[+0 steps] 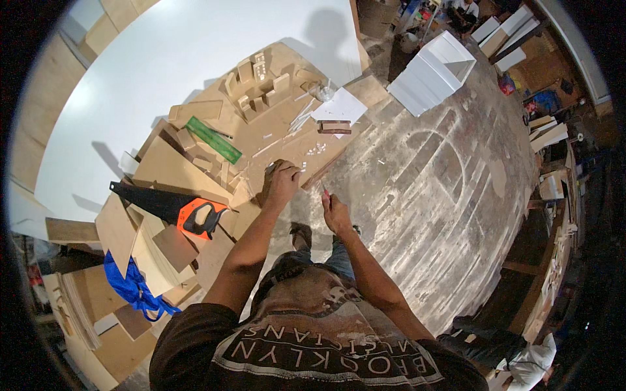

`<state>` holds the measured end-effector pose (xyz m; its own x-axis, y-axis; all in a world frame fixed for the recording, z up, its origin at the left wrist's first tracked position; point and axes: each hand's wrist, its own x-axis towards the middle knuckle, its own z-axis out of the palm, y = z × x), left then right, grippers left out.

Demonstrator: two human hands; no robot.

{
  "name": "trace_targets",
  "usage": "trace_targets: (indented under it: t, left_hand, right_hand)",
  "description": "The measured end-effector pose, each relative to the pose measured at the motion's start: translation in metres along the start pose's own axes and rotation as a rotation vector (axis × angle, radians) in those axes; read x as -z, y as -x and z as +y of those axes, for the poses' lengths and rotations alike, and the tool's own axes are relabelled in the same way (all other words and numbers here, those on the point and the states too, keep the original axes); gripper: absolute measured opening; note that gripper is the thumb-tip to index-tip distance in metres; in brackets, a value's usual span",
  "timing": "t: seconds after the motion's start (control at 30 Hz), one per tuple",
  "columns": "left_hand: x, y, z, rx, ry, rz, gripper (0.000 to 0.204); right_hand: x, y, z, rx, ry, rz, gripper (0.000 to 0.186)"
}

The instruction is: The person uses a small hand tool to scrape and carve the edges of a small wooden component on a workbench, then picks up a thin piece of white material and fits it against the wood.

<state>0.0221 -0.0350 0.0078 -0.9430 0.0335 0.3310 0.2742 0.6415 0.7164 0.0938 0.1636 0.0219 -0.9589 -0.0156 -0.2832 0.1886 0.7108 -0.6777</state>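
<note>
My left hand (282,182) is at the near edge of a brown work board (270,140), fingers curled together. Small white bits show at its fingertips, but what it grips is too small to make out. To its right, off the board's edge, my right hand (336,214) is closed round a slim tool (325,193) with a reddish handle and a thin tip pointing up. Small white pieces (317,149) lie scattered on the board just beyond my left hand. Past them are white strips (300,116) and a white sheet (341,107) with a dark-edged small block (334,127) on it.
A handsaw (173,208) with an orange-black handle lies left on stacked boards. A green strip (214,139) and upright wooden blocks (257,85) stand farther back, beside a large white panel (150,58). A white box (430,75) stands on the concrete floor (450,195); other people are at the edges.
</note>
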Motion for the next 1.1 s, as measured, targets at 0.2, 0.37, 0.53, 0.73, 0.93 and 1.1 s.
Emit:
trace_targets:
  t: [0.2,0.37,0.53,0.73,0.93,1.1]
  left_hand:
    - [-0.002,0.0,-0.002,-0.005,0.007,-0.005,0.008]
    - [0.0,-0.003,0.007,-0.009,-0.017,-0.012,0.011]
    - [-0.006,0.0,-0.006,0.0,-0.044,-0.005,0.01]
    - [-0.012,0.0,-0.012,0.004,-0.025,0.006,0.01]
    - [-0.006,-0.003,0.0,0.014,-0.019,-0.012,0.01]
    - [-0.003,-0.005,0.004,-0.031,-0.053,0.017,0.011]
  right_hand:
    - [-0.003,0.0,0.0,0.005,0.03,-0.04,0.048]
    - [-0.006,0.002,0.0,0.018,0.036,-0.022,0.048]
    - [-0.01,0.001,-0.015,0.048,0.053,-0.046,0.048]
    - [-0.024,-0.015,-0.029,0.032,-0.004,0.0,0.046]
    - [-0.034,-0.023,-0.037,0.02,-0.012,-0.021,0.042]
    - [-0.043,-0.028,-0.031,-0.015,0.015,-0.031,0.042]
